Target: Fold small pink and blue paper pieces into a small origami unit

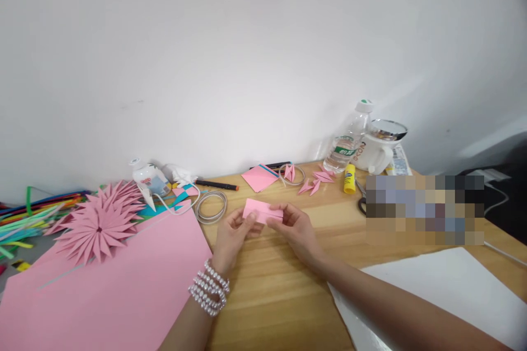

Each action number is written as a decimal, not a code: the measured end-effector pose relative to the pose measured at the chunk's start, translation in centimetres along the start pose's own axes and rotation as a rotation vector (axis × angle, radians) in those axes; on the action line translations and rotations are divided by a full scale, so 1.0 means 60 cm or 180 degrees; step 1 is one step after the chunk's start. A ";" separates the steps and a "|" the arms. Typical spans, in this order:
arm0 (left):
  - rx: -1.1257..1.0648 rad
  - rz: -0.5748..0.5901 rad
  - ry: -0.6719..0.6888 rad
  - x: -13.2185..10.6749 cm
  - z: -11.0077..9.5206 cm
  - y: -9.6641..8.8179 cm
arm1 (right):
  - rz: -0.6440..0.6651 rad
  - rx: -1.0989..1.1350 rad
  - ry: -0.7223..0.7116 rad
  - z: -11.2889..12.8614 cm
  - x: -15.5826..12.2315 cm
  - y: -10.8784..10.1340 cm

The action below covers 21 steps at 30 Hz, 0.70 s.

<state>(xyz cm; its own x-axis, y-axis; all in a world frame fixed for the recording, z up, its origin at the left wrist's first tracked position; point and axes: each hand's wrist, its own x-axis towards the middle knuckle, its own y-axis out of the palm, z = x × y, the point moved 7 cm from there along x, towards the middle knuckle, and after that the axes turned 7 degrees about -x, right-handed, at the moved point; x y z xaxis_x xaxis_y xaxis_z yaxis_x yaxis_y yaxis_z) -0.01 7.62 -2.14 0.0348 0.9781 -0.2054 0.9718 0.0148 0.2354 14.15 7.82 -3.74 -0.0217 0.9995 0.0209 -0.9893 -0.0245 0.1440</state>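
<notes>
Between my hands, above the wooden table (pixel 272 296), is a small folded piece of pink paper (pixel 257 208). My left hand (pixel 234 231) pinches its left end, thumb on top and fingers beneath. At the right end, my right hand (pixel 295 227) grips the same paper between thumb and fingers. Just behind lie a stack of pink square paper (pixel 259 178) and some folded pink paper pieces (pixel 317 181). A coiled grey cable (pixel 211 207) rests near my left hand.
Left, pink paper flowers (pixel 99 228) lie on a large pink sheet (pixel 135 290) beside colourful pipe cleaners (pixel 33 225). On the right are a water bottle (pixel 348 140), glue stick (pixel 349 179), scissors (pixel 362 200), white mug (pixel 373 153), white sheet (pixel 436 296) and a blurred patch. A wall stands behind.
</notes>
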 end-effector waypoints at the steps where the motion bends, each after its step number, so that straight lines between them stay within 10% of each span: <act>1: 0.0008 0.0024 0.0002 -0.002 0.001 0.005 | 0.0076 -0.0065 -0.0008 0.000 -0.001 0.004; 11: -0.0615 0.0036 -0.0236 -0.010 0.007 0.009 | -0.0780 -0.0661 -0.0711 0.080 -0.024 -0.011; 17: -0.0480 0.0190 -0.0509 -0.017 0.022 0.024 | -0.0598 0.0100 -0.0290 0.099 -0.027 0.010; 21: -0.0542 0.0040 -0.0346 -0.011 0.017 0.014 | -0.0201 -0.0630 -0.0608 0.109 0.019 0.008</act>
<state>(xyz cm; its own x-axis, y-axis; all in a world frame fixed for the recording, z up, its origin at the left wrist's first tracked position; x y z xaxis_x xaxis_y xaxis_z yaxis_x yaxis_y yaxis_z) 1.03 6.75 -2.78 0.0807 0.9503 -0.3006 0.9179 0.0466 0.3940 14.58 8.81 2.84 0.0499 0.9771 0.2068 -0.9972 0.0604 -0.0447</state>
